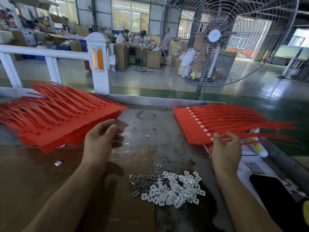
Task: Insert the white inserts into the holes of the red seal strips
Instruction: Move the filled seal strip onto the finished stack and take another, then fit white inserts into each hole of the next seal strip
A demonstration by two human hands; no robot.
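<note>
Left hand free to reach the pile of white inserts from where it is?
Probably yes. The left hand hovers with relaxed fingers, apparently holding nothing, and only bare bench and cardboard lie between it and the pile of white inserts. The right hand is off at the filled strips.

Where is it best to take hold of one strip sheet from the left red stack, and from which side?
Probably at the stack's flat solid band near its right corner, coming from the right with the left hand. That edge juts free toward the hand; the far tails are thin and floppy.
</note>
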